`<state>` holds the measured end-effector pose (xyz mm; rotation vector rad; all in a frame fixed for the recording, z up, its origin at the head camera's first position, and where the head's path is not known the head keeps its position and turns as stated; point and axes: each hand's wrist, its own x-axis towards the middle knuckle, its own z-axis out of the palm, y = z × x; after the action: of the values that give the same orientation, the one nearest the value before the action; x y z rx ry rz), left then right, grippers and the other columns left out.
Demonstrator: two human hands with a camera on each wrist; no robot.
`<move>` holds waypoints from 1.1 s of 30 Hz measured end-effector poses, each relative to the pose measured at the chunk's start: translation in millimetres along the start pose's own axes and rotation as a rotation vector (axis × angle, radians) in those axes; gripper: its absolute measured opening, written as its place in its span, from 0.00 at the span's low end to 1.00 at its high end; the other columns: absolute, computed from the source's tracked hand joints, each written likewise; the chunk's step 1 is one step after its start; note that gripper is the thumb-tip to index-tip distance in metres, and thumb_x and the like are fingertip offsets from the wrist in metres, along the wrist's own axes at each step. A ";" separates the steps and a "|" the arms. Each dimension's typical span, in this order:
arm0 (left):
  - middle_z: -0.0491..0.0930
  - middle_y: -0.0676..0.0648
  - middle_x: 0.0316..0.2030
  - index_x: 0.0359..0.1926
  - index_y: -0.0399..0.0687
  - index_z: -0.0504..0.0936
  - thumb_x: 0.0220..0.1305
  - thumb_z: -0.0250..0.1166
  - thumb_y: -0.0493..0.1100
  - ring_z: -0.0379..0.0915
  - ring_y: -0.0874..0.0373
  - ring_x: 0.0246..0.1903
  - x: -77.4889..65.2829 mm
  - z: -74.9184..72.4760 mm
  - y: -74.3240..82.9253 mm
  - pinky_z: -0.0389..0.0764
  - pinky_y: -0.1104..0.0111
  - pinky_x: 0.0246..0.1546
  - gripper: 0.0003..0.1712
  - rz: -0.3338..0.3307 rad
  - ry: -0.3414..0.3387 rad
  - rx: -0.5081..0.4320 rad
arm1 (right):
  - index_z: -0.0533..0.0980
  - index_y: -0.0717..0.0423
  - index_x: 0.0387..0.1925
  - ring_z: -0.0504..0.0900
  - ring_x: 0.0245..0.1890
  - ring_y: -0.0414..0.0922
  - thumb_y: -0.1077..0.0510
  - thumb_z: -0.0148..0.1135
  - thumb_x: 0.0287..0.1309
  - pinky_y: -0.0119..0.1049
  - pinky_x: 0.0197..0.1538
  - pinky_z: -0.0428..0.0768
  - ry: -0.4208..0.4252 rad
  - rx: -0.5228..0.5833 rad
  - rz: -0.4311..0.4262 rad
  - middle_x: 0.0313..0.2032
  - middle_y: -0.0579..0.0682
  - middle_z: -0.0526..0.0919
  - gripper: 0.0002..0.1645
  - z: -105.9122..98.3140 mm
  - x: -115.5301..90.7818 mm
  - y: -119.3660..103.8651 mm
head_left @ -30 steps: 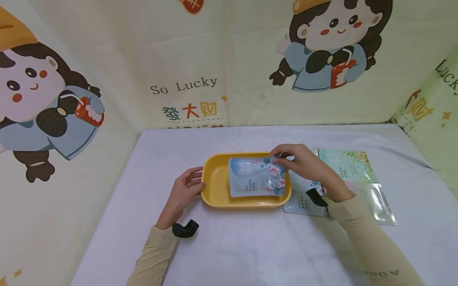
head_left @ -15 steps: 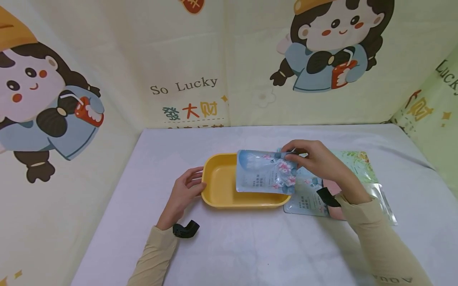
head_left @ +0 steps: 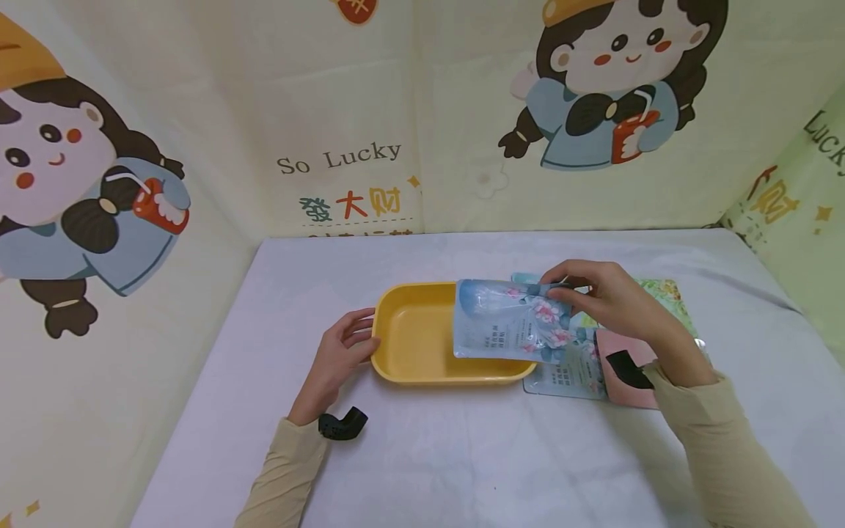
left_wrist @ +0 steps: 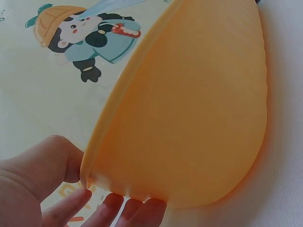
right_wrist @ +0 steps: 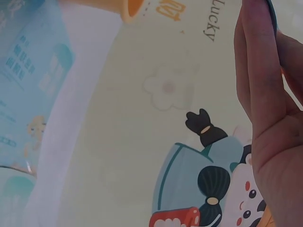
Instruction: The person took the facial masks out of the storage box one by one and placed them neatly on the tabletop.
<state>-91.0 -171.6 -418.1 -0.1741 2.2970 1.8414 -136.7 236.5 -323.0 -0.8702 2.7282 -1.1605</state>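
My left hand (head_left: 341, 359) grips the left end of a yellow plastic tray (head_left: 409, 345), its thumb at the rim and its fingers against the outer wall. A light-blue flat sachet (head_left: 511, 323) with pink flowers is pinched by its upper right corner in my right hand (head_left: 604, 297). It hangs tilted over the tray's right half and past its right end. In the left wrist view the tray's wall (left_wrist: 189, 109) fills the middle, with finger pads touching its lower edge. The right wrist view shows my hand (right_wrist: 270, 104) at the right; its fingertips are cut off.
Right of the tray lie another blue sachet (head_left: 564, 380), a pink sachet (head_left: 610, 352) and a green one (head_left: 667, 297), partly hidden by my right hand and arm. They rest on a white-covered table (head_left: 422, 455). A printed cloth wall (head_left: 455, 198) stands behind.
My right hand has lifted the blue sachet off the tray and carried it to the right, baring more of the tray's floor. My left hand stays at the tray's left end.
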 end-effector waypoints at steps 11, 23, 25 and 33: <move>0.74 0.43 0.62 0.66 0.52 0.71 0.63 0.67 0.39 0.74 0.47 0.60 1.8 -1.6 1.9 0.85 0.64 0.46 0.30 -0.006 -0.003 0.011 | 0.82 0.53 0.44 0.81 0.38 0.34 0.68 0.65 0.60 0.26 0.39 0.83 -0.003 -0.018 -0.047 0.43 0.47 0.85 0.13 -5.9 -12.8 10.4; 0.74 0.44 0.63 0.66 0.54 0.71 0.63 0.68 0.42 0.73 0.48 0.60 1.0 -1.4 4.0 0.85 0.63 0.48 0.30 -0.014 -0.005 0.014 | 0.82 0.51 0.45 0.81 0.39 0.33 0.69 0.65 0.59 0.25 0.38 0.82 -0.016 -0.019 -0.050 0.43 0.46 0.84 0.15 -12.5 -23.6 19.5; 0.74 0.44 0.63 0.66 0.53 0.71 0.63 0.68 0.42 0.73 0.48 0.60 1.3 -1.4 4.1 0.85 0.63 0.48 0.31 -0.012 -0.006 0.012 | 0.82 0.50 0.45 0.81 0.38 0.33 0.69 0.66 0.58 0.26 0.38 0.82 -0.021 -0.015 -0.040 0.43 0.46 0.84 0.15 -12.7 -25.7 20.8; 0.75 0.44 0.61 0.65 0.53 0.72 0.63 0.67 0.40 0.74 0.48 0.59 2.9 -2.2 3.4 0.86 0.63 0.46 0.29 0.000 -0.003 0.009 | 0.82 0.47 0.43 0.82 0.36 0.34 0.67 0.67 0.58 0.27 0.36 0.83 -0.059 -0.008 -0.005 0.40 0.43 0.84 0.14 -12.0 -36.6 24.8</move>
<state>-94.7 -172.9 -415.1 -0.1693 2.3030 1.8297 -120.9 277.1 -337.3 -0.8977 2.6868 -1.1070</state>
